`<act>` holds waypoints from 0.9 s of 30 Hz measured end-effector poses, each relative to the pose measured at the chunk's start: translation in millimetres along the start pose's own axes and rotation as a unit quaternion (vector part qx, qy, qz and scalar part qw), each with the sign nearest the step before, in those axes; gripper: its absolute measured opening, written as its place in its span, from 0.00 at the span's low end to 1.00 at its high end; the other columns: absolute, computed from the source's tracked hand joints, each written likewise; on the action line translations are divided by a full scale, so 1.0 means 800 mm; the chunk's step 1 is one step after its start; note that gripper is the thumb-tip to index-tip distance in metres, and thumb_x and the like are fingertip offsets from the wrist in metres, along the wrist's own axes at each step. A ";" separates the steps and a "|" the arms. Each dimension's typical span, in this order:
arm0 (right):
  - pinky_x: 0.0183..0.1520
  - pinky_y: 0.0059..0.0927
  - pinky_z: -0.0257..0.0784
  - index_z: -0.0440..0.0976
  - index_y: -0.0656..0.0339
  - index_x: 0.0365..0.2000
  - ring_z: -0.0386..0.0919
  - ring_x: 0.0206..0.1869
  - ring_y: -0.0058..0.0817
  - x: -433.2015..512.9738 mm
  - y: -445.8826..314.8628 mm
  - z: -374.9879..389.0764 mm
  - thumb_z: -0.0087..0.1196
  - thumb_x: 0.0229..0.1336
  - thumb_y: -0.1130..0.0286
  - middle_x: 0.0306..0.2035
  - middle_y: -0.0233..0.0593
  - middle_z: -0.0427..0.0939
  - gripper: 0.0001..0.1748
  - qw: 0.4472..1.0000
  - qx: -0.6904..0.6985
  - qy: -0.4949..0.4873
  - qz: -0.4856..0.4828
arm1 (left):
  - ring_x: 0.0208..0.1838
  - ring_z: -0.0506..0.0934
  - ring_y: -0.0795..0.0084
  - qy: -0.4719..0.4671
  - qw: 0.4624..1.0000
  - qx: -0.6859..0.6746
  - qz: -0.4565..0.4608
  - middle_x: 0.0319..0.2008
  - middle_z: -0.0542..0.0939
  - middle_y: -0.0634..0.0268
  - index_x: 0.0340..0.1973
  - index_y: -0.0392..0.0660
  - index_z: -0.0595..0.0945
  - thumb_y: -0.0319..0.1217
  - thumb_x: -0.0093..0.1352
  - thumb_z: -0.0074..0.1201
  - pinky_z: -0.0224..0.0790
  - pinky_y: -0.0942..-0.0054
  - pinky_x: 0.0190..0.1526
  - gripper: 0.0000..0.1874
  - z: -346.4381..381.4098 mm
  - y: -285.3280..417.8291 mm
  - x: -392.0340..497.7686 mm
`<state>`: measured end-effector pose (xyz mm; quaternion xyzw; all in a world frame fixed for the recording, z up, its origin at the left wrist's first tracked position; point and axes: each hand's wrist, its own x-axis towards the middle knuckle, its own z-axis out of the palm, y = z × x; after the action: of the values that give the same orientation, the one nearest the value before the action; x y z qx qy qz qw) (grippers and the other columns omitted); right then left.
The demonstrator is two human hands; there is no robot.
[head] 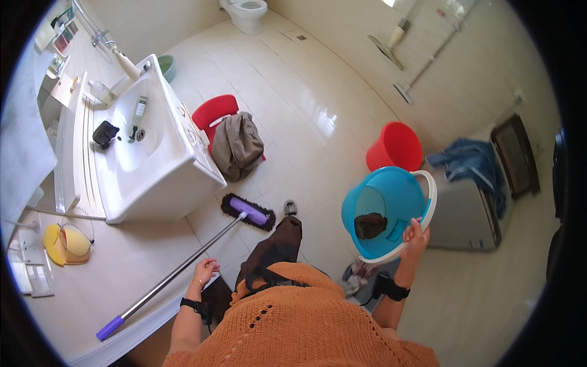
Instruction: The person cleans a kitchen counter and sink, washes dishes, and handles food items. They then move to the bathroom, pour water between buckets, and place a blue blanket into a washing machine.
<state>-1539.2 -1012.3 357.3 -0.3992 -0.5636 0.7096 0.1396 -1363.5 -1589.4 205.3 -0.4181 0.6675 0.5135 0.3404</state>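
My right hand (415, 238) is closed around the white handle of a blue plastic bucket (396, 192). The bucket is tilted, and a dark brown wad (370, 225), perhaps a cloth, lies inside it. My left hand (207, 269) is empty with its fingers loosely curled, close to the metal pole of a flat mop (183, 266) but apart from it. The mop's purple plate and dark fringed pad (250, 212) rest on the tiles; its purple grip leans at the lower left. A red bucket (395, 147) stands just beyond the blue one.
A white washbasin (151, 176) stands at left. Past it is a red chair (215, 110) with a brown garment (238, 147). At right, blue clothing (479, 163) lies over a grey washing machine (458, 215). Bundled cloth (357, 277) lies near my right forearm; a toilet (250, 16) is at the far end.
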 end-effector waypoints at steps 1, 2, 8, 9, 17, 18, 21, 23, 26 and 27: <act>0.14 0.17 0.48 0.63 0.56 0.29 0.52 0.11 0.12 0.021 -0.003 0.006 0.50 0.52 0.77 0.12 0.24 0.55 0.07 1.000 -0.007 -0.022 -0.009 | 0.36 0.79 0.69 -0.003 0.999 -0.034 -0.034 0.34 0.79 0.59 0.43 0.42 0.73 0.34 0.69 0.43 0.72 0.73 0.32 0.12 0.011 0.008 0.009; 0.14 0.17 0.48 0.63 0.56 0.29 0.52 0.11 0.12 0.039 -0.008 0.009 0.50 0.51 0.77 0.12 0.23 0.55 0.07 0.999 -0.011 -0.033 -0.018 | 0.36 0.79 0.68 -0.019 0.997 -0.066 -0.046 0.35 0.79 0.59 0.43 0.42 0.73 0.34 0.69 0.43 0.73 0.72 0.33 0.12 0.020 0.016 0.021; 0.13 0.17 0.49 0.64 0.56 0.30 0.53 0.12 0.12 0.124 -0.024 -0.001 0.49 0.51 0.76 0.13 0.24 0.56 0.06 0.999 -0.031 -0.017 -0.036 | 0.30 0.78 0.72 0.029 0.989 0.046 -0.138 0.31 0.79 0.61 0.41 0.41 0.75 0.32 0.67 0.44 0.70 0.74 0.27 0.11 0.071 0.068 0.081; 0.14 0.17 0.49 0.64 0.56 0.30 0.53 0.12 0.12 0.136 -0.022 0.000 0.49 0.51 0.77 0.13 0.24 0.57 0.06 0.998 -0.030 -0.021 -0.043 | 0.29 0.77 0.73 0.018 0.998 0.023 -0.050 0.30 0.79 0.62 0.40 0.41 0.75 0.32 0.66 0.45 0.69 0.74 0.26 0.11 0.078 0.085 0.090; 0.15 0.15 0.51 0.63 0.56 0.31 0.55 0.14 0.11 0.265 -0.010 0.084 0.50 0.51 0.78 0.15 0.24 0.59 0.08 0.994 -0.068 -0.068 -0.056 | 0.34 0.77 0.75 0.024 0.995 -0.052 0.079 0.33 0.79 0.62 0.43 0.40 0.74 0.31 0.67 0.46 0.70 0.77 0.32 0.12 0.127 0.206 0.147; 0.14 0.15 0.51 0.63 0.57 0.31 0.55 0.14 0.11 0.282 -0.007 0.099 0.51 0.50 0.78 0.15 0.24 0.59 0.08 0.991 -0.079 -0.099 -0.048 | 0.33 0.77 0.75 0.046 0.994 -0.063 0.071 0.33 0.79 0.63 0.42 0.40 0.74 0.31 0.67 0.47 0.69 0.78 0.32 0.11 0.126 0.203 0.154; 0.13 0.15 0.50 0.63 0.57 0.30 0.55 0.13 0.11 0.330 0.013 0.157 0.52 0.50 0.77 0.15 0.25 0.59 0.09 0.979 -0.073 -0.187 -0.034 | 0.28 0.75 0.76 0.108 0.978 -0.141 0.106 0.30 0.79 0.64 0.40 0.41 0.74 0.35 0.67 0.47 0.68 0.77 0.27 0.12 0.126 0.163 0.160; 0.13 0.15 0.52 0.63 0.58 0.29 0.58 0.13 0.12 0.334 0.029 0.186 0.51 0.49 0.78 0.15 0.25 0.60 0.08 0.978 -0.112 -0.175 -0.003 | 0.22 0.73 0.74 0.150 0.982 -0.112 -0.020 0.23 0.77 0.64 0.34 0.41 0.77 0.36 0.65 0.45 0.66 0.74 0.23 0.11 0.136 0.112 0.143; 0.14 0.15 0.53 0.63 0.56 0.26 0.57 0.12 0.13 0.363 0.038 0.270 0.52 0.49 0.76 0.14 0.25 0.60 0.08 0.960 -0.171 -0.222 0.010 | 0.28 0.76 0.68 0.118 0.977 -0.005 -0.179 0.26 0.78 0.60 0.32 0.39 0.78 0.36 0.66 0.44 0.70 0.72 0.26 0.13 0.184 0.046 0.110; 0.14 0.16 0.53 0.63 0.56 0.26 0.58 0.12 0.14 0.374 0.040 0.302 0.52 0.48 0.76 0.14 0.26 0.61 0.07 0.953 -0.182 -0.244 0.010 | 0.20 0.75 0.70 0.170 0.960 -0.144 -0.169 0.17 0.77 0.64 0.22 0.40 0.79 0.35 0.59 0.47 0.65 0.68 0.21 0.12 0.207 0.029 0.095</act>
<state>-1898.4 -995.2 217.1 -0.2383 -0.6958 0.6723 -0.0840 -1412.2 -1441.8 107.5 -0.6507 0.5536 0.4609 0.2401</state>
